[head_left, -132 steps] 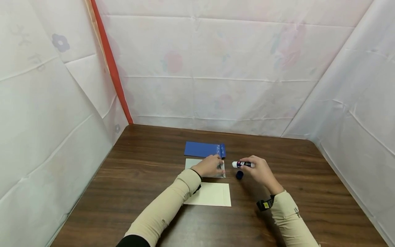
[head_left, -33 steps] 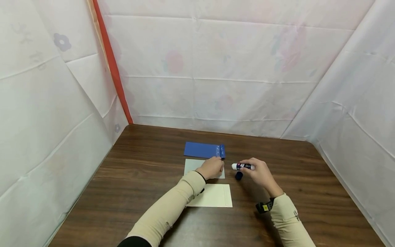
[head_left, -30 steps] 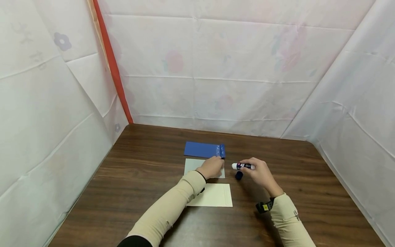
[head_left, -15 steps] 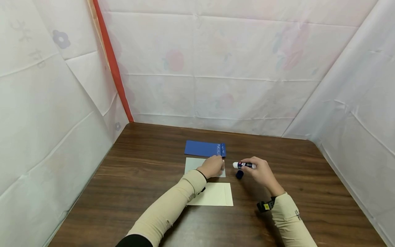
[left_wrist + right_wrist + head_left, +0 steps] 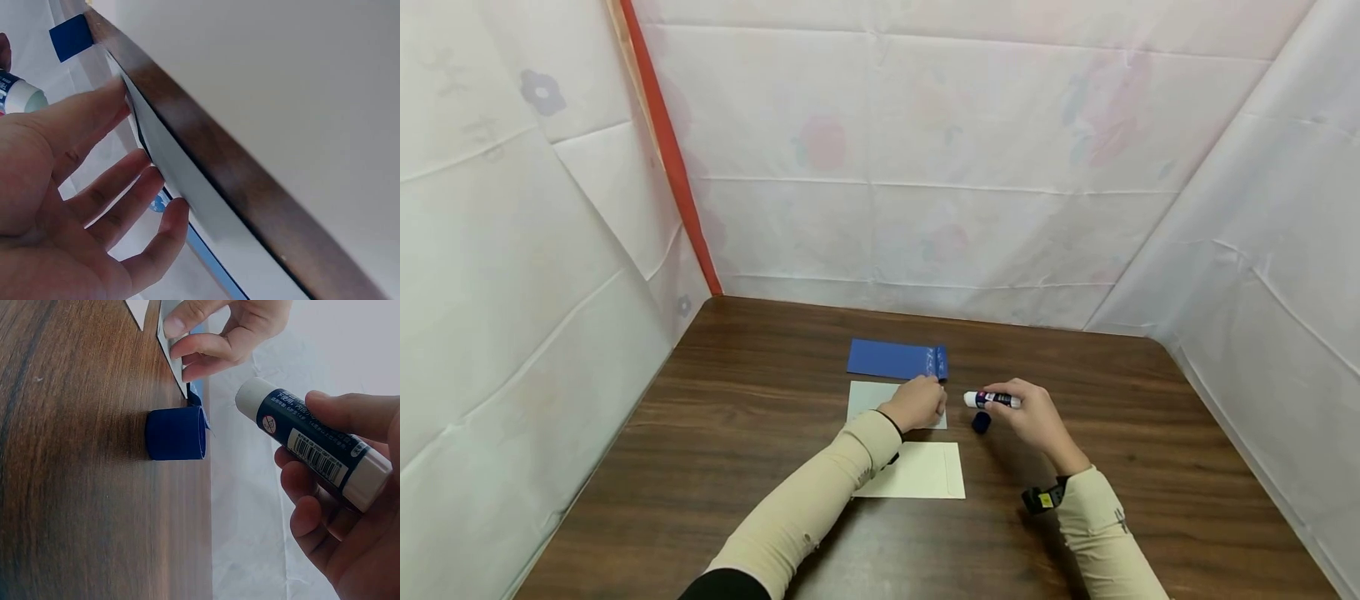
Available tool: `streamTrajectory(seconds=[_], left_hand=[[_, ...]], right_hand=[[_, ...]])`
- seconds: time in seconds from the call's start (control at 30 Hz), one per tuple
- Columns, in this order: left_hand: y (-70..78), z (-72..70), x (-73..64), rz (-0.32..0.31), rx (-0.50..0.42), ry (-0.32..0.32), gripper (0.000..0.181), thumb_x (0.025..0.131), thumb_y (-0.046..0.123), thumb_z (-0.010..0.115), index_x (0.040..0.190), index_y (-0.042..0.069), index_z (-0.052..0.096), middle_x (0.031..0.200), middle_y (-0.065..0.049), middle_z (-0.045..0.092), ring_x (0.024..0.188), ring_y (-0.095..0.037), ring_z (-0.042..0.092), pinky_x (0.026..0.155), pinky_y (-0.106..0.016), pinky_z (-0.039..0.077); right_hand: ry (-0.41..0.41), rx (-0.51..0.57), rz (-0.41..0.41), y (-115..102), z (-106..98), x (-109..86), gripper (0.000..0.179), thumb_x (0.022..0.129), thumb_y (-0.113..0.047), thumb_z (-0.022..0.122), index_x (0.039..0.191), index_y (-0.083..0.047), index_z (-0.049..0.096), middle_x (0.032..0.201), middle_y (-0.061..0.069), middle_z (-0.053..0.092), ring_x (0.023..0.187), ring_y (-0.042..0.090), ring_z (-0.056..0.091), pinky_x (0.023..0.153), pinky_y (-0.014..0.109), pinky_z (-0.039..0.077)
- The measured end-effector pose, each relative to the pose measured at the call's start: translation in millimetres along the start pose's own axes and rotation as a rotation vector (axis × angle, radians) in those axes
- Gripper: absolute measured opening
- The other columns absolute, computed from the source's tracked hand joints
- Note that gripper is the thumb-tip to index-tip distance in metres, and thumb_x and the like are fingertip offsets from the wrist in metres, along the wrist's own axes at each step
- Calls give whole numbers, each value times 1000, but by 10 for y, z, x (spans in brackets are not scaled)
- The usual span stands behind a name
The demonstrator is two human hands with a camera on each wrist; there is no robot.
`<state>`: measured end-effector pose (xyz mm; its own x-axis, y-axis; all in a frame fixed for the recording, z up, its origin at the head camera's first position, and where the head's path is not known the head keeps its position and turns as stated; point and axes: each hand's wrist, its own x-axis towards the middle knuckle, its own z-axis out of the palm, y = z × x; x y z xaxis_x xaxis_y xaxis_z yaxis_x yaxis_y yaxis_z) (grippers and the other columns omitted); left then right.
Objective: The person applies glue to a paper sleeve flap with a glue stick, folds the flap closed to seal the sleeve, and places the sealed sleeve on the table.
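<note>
In the head view my left hand point(image 5: 916, 403) rests on the right end of the pale grey envelope point(image 5: 867, 398), partly covering it. The left wrist view shows its thumb and bent fingertips point(image 5: 177, 209) pressing along the surface of the envelope point(image 5: 187, 181). My right hand point(image 5: 1034, 418) holds an uncapped glue stick point(image 5: 312, 440), its label dark blue and its white end pointing left, raised above the table. Just below it the dark blue cap point(image 5: 177, 434) stands on the table.
A blue envelope point(image 5: 891, 359) with a white-patterned flap lies beyond the grey one. Nearer me is a cream envelope point(image 5: 921, 472), partly under my left forearm. White sheeting point(image 5: 880, 242) walls the wooden table point(image 5: 737, 433) at the back and sides.
From about four seconds ago, the left thumb and fingers have drawn together and lie flatter on the grey envelope's right end. The right hand and glue stick have stayed in place.
</note>
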<state>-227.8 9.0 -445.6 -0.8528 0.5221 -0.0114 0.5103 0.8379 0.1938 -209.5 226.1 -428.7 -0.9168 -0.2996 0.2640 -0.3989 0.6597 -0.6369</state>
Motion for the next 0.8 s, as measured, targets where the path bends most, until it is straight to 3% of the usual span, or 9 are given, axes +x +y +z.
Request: streamTrajectory(seconds=[0.13,0.23,0.4,0.5,0.8], left_hand=[[8,2,7,-11,2,-18,12,87,18,73,77,18,67,89,3,61,89,-16,56,79,-27,49],[22,3,16,-24,12,-36,6,87,20,73,86,17,69,95,1,63,92,-16,57,80,-27,50],[47,7,33,-44,77,-60,32,88,27,73,117,13,68,116,-4,64,107,-20,60,88,-29,53],[60,3,27,-49,116,-91,39,91,29,69,126,13,65,126,-5,61,115,-21,57,90,-30,53],[69,23,30,-40,128,-130,26,96,28,63,119,18,69,125,-4,56,109,-18,51,81,-31,54]], right_hand=[[5,-5,-2,9,-1,-3,20,82,-12,77,101,-8,76,90,8,71,68,10,50,56,22,41],[10,-9,-5,15,-7,-12,20,82,-11,78,101,-7,77,90,8,71,68,10,50,57,22,41],[6,-7,1,10,-20,-17,20,83,-12,77,102,-8,76,91,8,71,68,11,50,57,23,42],[-5,-8,13,11,-23,-23,20,84,-13,76,104,-8,76,92,8,70,69,12,50,57,23,42],[-9,-11,26,19,-22,-35,21,84,-13,75,104,-8,76,93,9,70,69,14,50,56,23,40]])
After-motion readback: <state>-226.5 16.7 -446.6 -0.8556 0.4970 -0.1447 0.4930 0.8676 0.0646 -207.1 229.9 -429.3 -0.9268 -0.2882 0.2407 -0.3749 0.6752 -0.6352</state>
